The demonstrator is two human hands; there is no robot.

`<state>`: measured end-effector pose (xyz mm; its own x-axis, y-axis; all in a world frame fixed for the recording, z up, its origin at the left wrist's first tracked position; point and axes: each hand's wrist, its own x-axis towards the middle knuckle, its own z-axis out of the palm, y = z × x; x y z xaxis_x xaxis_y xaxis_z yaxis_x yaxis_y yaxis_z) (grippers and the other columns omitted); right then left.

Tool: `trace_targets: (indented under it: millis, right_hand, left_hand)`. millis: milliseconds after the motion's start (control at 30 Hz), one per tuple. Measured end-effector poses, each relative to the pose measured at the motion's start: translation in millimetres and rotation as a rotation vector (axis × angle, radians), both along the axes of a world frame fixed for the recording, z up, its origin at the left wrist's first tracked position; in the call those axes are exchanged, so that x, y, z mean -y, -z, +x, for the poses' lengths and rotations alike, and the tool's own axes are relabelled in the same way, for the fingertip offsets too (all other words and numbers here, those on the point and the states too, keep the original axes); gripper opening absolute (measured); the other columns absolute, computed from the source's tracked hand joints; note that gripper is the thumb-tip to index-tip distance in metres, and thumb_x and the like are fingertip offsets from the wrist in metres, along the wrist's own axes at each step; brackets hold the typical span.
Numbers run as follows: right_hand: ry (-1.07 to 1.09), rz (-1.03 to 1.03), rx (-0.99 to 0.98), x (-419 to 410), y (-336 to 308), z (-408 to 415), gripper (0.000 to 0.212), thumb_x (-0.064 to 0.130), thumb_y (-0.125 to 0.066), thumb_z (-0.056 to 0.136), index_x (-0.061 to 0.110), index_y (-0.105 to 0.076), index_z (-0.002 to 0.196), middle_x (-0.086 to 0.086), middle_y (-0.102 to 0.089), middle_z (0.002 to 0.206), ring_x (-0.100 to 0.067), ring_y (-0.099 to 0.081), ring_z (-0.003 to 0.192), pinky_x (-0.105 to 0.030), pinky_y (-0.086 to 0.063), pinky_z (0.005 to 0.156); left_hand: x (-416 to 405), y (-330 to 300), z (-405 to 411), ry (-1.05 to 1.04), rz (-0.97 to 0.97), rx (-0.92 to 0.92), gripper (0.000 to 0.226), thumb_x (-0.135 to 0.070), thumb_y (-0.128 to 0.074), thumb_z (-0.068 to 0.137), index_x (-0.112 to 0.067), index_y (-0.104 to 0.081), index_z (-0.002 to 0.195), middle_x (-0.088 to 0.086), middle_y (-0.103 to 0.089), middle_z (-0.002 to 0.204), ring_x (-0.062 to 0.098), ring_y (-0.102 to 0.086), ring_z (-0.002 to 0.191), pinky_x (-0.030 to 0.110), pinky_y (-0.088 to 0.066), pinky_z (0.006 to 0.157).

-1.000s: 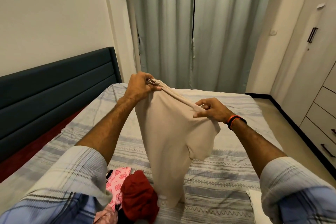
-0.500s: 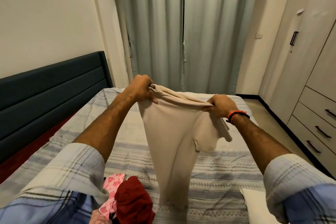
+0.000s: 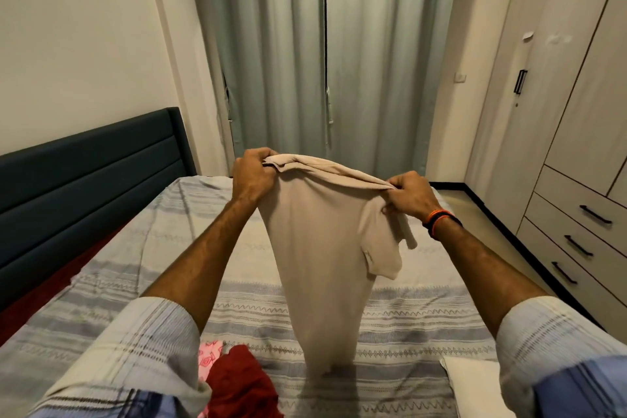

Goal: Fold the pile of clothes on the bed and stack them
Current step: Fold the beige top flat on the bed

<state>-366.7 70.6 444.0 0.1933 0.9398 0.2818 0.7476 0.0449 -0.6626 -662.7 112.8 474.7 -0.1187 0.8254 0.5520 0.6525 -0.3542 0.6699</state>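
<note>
the beige t-shirt (image 3: pixel 319 248) hangs in the air over the middle of the bed (image 3: pixel 407 326), held up by its top edge, its hem reaching down toward the bedspread at 6 o'clock. a short sleeve droops off its side at 3 o'clock. the left hand (image 3: pixel 252 176) has its fingers curled tight round the shoulder corner at 10 o'clock of the shirt; the right hand (image 3: pixel 409 195) pinches the bunched top edge at 2 o'clock, fingers closed on the cloth. the fabric between the 2 hands sags a little rather than lying taut

at 7 o'clock from the shirt, near the bottom of the view, lies the rest of the pile: a dark red garment (image 3: pixel 242 383) with a pink patterned garment (image 3: pixel 208 355) touching it on its 9 o'clock side. a white pillow (image 3: pixel 475 387) sits at 5 o'clock. the dark headboard (image 3: pixel 88 187) runs along 9 o'clock, grey curtains (image 3: pixel 325 61) hang at 12 o'clock, and a wardrobe with drawers (image 3: pixel 576 214) stands at 3 o'clock

to do this step well, i'd judge the hands should draw apart until the shoulder line is straight, let the body hang flat without twist, then lower it onto bare bedspread well apart from the pile so the sleeves can be folded in evenly
</note>
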Motion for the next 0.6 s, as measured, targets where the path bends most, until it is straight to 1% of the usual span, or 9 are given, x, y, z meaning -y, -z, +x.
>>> trace_targets:
  millis: [100,167,233,267,333,400,467,533,600]
  right_hand:
    - [0.007,0.234,-0.134,5,-6,-1,0.028,0.018,-0.065,0.085,0.016,-0.066,0.057,0.001,-0.060,0.050,-0.012,-0.051,0.053,-0.025,-0.042,0.054]
    - [-0.014,0.343,-0.214,0,-11,0,0.030,0.016,-0.067,0.084,0.014,-0.063,0.055,-0.002,-0.056,0.050,-0.011,-0.045,0.051,-0.026,-0.039,0.054]
    - [-0.014,0.368,-0.259,-7,-11,0,0.029,0.019,-0.068,0.084,0.010,-0.064,0.057,-0.010,-0.058,0.053,-0.012,-0.046,0.052,-0.028,-0.041,0.054]
    - [-0.016,0.359,-0.258,-11,-8,1,0.029,0.021,-0.068,0.084,0.008,-0.065,0.058,-0.014,-0.060,0.055,-0.013,-0.047,0.052,-0.029,-0.043,0.054]
    - [-0.025,0.288,-0.227,-20,0,3,0.029,0.023,-0.068,0.084,0.007,-0.067,0.059,-0.015,-0.064,0.058,-0.014,-0.052,0.053,-0.031,-0.046,0.055]
    - [-0.011,0.163,-0.156,-32,13,5,0.029,0.026,-0.068,0.084,0.009,-0.069,0.060,-0.008,-0.066,0.055,-0.019,-0.061,0.056,-0.034,-0.053,0.059]
    - [-0.005,-0.017,-0.054,-47,29,6,0.027,0.026,-0.065,0.084,0.009,-0.072,0.063,-0.003,-0.068,0.053,-0.020,-0.068,0.063,-0.036,-0.058,0.068]
    - [-0.004,-0.145,-0.007,-65,42,4,0.026,0.022,-0.063,0.083,0.011,-0.071,0.061,-0.003,-0.069,0.055,-0.020,-0.070,0.068,-0.038,-0.059,0.074]
    - [0.020,-0.153,-0.012,-85,49,0,0.028,0.019,-0.063,0.083,0.015,-0.068,0.056,-0.007,-0.071,0.061,-0.025,-0.069,0.072,-0.038,-0.058,0.074]
  left_hand:
    - [4,-15,3,0.063,0.147,0.140,0.014,-0.022,-0.066,0.091,-0.015,-0.077,0.093,-0.003,-0.066,0.077,0.005,-0.058,0.067,0.034,-0.055,0.073]
    - [3,-29,7,0.117,0.234,0.167,0.014,-0.021,-0.066,0.089,-0.013,-0.077,0.091,-0.004,-0.066,0.073,0.001,-0.055,0.061,0.031,-0.053,0.067]
    - [-2,-37,7,0.131,0.261,0.176,0.014,-0.021,-0.067,0.088,-0.013,-0.077,0.090,-0.005,-0.066,0.072,0.000,-0.056,0.060,0.030,-0.052,0.065]
    - [-8,-37,8,0.114,0.242,0.159,0.014,-0.021,-0.067,0.089,-0.013,-0.078,0.092,-0.005,-0.067,0.074,0.000,-0.056,0.062,0.030,-0.052,0.067]
    - [-24,-31,6,0.059,0.156,0.076,0.014,-0.020,-0.067,0.090,-0.014,-0.078,0.095,0.001,-0.070,0.080,0.012,-0.060,0.069,0.032,-0.053,0.072]
    - [-41,-14,4,0.006,0.035,-0.025,0.015,-0.022,-0.066,0.090,-0.016,-0.077,0.097,0.007,-0.073,0.089,0.024,-0.064,0.080,0.034,-0.054,0.076]
    - [-60,10,4,-0.051,-0.100,-0.080,0.016,-0.028,-0.066,0.090,-0.021,-0.077,0.098,0.008,-0.073,0.093,0.030,-0.064,0.088,0.035,-0.052,0.076]
    - [-80,35,8,-0.096,-0.207,-0.050,0.016,-0.033,-0.066,0.090,-0.025,-0.076,0.099,0.005,-0.073,0.097,0.030,-0.064,0.091,0.034,-0.051,0.077]
    - [-98,48,13,-0.092,-0.265,0.086,0.015,-0.035,-0.066,0.089,-0.027,-0.076,0.097,0.003,-0.073,0.101,0.028,-0.064,0.095,0.036,-0.054,0.082]
